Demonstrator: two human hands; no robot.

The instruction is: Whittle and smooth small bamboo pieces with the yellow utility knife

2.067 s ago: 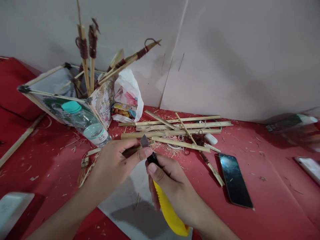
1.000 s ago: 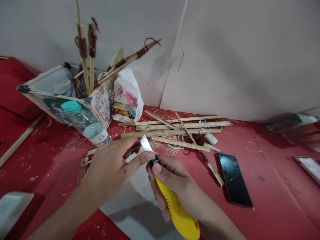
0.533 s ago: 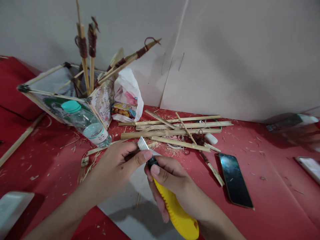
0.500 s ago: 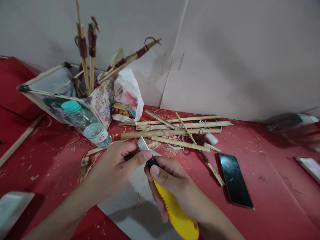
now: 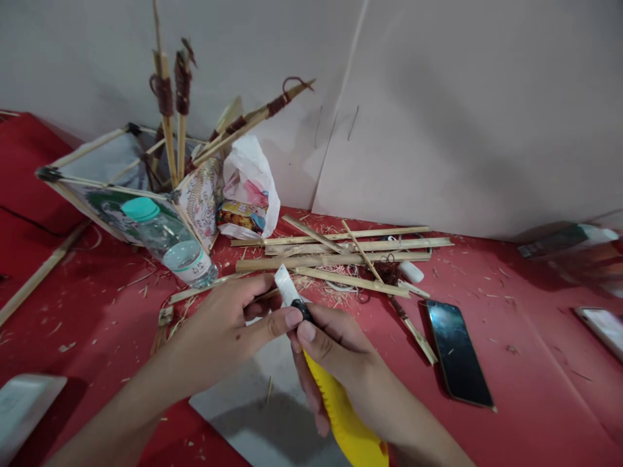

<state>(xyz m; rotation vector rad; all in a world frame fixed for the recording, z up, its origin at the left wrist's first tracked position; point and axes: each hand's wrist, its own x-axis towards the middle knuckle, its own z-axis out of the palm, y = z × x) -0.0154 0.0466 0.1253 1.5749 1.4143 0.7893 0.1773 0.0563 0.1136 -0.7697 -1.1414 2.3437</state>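
Note:
My right hand (image 5: pixel 335 353) is closed round a yellow utility knife (image 5: pixel 343 421), its short blade (image 5: pixel 286 289) pointing up and away. My left hand (image 5: pixel 221 327) is closed on a thin bamboo strip (image 5: pixel 204 285), most of it hidden under the fingers. The left thumb presses against the knife just below the blade. Both hands hover above a grey sheet (image 5: pixel 248 405) lying on the red table (image 5: pixel 535 383).
Loose bamboo strips (image 5: pixel 341 250) lie in a pile behind the hands. A water bottle (image 5: pixel 170 240), a bamboo-and-paper frame (image 5: pixel 97 175) and a plastic bag (image 5: pixel 250 185) stand at the left. A black phone (image 5: pixel 457 353) lies to the right. Shavings cover the cloth; a wall rises close behind.
The blade has made small back-and-forth strokes against the strip in my left hand. Both hands stay in nearly the same spot and now sit slightly lower.

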